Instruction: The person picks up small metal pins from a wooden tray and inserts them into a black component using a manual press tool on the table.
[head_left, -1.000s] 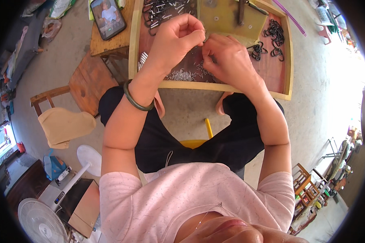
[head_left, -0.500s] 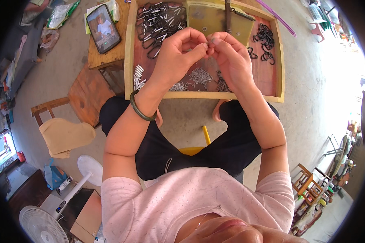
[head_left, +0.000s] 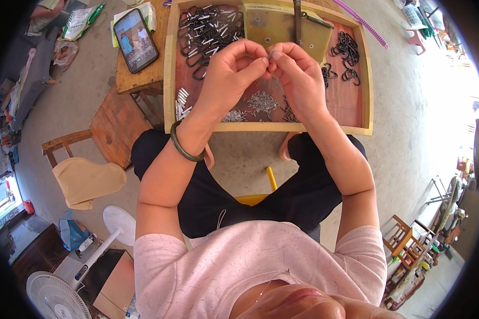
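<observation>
Both hands meet over the middle of a shallow wooden tray (head_left: pixel 298 126), fingertips pinched together. My left hand (head_left: pixel 236 68) and my right hand (head_left: pixel 298 69) are closed on something too small to make out. Black metal snap hooks with silver pins (head_left: pixel 207 33) fill the tray's far left corner. Beneath my hands lie a pile of small silver pins (head_left: pixel 262 101) and another silver heap (head_left: pixel 234 115). Short white-silver rods (head_left: pixel 181 101) sit by the near left corner. More black hooks (head_left: pixel 347 50) lie at the right.
At the tray's back stands a yellowish metal plate (head_left: pixel 266 29) with an upright dark rod (head_left: pixel 297 24). Left of the tray, a phone (head_left: pixel 135 40) lies on a wooden table (head_left: pixel 123 78). A purple coil (head_left: pixel 364 24) passes the tray's far right corner. A white fan (head_left: pixel 58 295) stands at lower left.
My hands stay together, with the right hand shifted slightly left and its fingers moved a little. The picture on the phone has changed. A few dark hooks show more beside my right hand.
</observation>
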{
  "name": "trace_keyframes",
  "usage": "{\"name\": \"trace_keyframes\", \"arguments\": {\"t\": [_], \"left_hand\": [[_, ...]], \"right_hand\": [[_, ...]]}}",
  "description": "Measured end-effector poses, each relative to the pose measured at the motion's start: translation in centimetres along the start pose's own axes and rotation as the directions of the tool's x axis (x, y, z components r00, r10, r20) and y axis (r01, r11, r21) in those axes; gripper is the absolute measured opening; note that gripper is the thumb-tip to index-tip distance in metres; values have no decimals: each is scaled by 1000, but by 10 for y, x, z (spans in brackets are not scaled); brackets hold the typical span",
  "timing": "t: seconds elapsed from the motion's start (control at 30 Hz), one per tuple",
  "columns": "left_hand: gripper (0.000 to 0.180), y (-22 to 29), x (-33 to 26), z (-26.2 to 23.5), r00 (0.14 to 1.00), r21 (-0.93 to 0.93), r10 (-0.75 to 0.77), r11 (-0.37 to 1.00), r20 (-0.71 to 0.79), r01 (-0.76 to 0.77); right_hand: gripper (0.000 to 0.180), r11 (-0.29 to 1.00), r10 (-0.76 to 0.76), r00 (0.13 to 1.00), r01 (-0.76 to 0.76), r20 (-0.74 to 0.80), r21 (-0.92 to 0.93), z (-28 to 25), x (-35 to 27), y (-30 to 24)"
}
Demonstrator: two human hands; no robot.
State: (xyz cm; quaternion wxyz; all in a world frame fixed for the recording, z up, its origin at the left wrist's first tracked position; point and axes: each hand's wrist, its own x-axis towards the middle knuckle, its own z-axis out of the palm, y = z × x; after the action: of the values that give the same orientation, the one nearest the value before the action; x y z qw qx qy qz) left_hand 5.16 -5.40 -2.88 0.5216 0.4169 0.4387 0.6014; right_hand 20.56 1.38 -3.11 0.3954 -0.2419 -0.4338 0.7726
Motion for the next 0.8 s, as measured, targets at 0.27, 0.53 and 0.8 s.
{"name": "trace_keyframes", "arguments": {"t": [0.27, 0.53, 0.8], "left_hand": [[11, -4, -3, 1, 989, 169, 89, 983, -116, -68], [10, 6, -5, 4, 834, 679, 551, 621, -24, -391], [14, 12, -10, 0, 793, 681, 597, 532, 120, -504]], "right_hand": [[11, 920, -89, 995, 66, -41, -386, -2, -1, -8], [15, 881, -8, 1000, -3, -21, -473, -7, 1, -18], [17, 828, 252, 962, -160, 101, -537, -17, 4, -44]]}}
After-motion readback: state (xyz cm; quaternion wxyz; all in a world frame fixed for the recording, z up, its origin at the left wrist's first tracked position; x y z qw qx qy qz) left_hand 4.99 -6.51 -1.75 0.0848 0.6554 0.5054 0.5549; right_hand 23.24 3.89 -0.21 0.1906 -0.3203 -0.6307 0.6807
